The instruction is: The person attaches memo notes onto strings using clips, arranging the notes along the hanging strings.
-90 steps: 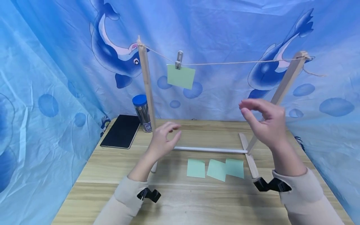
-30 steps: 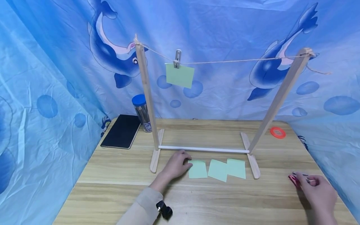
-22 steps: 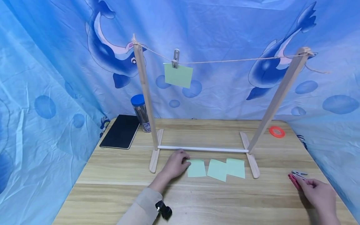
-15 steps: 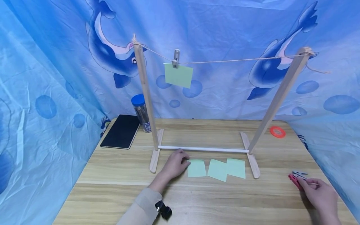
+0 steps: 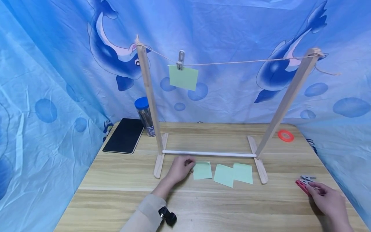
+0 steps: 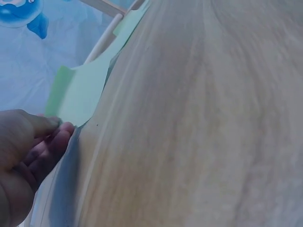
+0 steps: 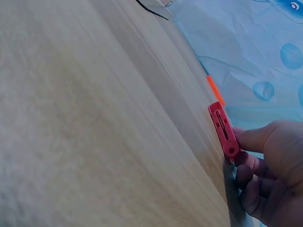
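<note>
In the head view my left hand [image 5: 180, 167] pinches the left edge of a pale green sticky note [image 5: 203, 171]. The left wrist view shows the thumb and fingertips meeting at a corner of this note, which is partly raised. Two more green notes, a middle one [image 5: 223, 176] and a right one [image 5: 243, 174], lie beside it, their edges meeting. At the right my right hand [image 5: 330, 198] grips a red clothespin [image 7: 220, 127] by one end between thumb and fingers. Beside it lies a grey clothespin [image 5: 307, 178], partly hidden.
A wooden frame [image 5: 285, 100] carries a string [image 5: 232, 62] between its posts. A grey clothespin [image 5: 181, 60] holds a green note [image 5: 184, 79] on it. A black notebook [image 5: 124, 135], a blue-lidded jar [image 5: 146, 116] and an orange ring [image 5: 285, 136] stand or lie farther back.
Both hands have come down from mid-air beside the frame: the left to the leftmost note, the right to the clothespins. The leftmost note has just shifted slightly away from me.
</note>
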Available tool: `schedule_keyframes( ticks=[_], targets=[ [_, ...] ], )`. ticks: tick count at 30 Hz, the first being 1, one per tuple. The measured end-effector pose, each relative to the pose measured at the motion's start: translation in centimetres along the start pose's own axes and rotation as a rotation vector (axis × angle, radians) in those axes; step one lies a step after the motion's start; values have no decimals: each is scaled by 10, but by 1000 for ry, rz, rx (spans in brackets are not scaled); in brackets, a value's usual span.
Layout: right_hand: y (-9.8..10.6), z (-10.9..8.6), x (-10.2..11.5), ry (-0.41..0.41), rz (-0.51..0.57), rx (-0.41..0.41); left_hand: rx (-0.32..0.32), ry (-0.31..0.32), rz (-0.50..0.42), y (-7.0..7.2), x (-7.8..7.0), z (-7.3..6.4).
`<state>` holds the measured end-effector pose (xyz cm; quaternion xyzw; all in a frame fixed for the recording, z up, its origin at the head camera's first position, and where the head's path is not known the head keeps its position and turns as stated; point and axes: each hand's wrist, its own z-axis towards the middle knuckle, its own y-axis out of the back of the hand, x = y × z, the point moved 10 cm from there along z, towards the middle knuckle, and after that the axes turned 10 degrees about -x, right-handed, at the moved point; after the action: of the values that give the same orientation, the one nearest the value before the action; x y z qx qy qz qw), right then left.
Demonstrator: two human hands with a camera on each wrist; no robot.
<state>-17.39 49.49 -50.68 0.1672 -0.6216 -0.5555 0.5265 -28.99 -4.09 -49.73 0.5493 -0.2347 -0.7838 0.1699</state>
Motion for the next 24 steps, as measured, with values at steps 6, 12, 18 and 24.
schedule_keyframes(
  ticks=[6,12,18,24],
  targets=[
    [0,1,0,28,1,15,-79,39,-92,11,2,1],
    [-6,0,-15,-109,45,96,-105,53,-115,15,5,1],
    [-11,-3,-23,-174,88,173,-103,73,-120,15,6,1],
    [-5,-2,-13,-31,74,102,-104,53,-143,17,0,1]
  ],
)
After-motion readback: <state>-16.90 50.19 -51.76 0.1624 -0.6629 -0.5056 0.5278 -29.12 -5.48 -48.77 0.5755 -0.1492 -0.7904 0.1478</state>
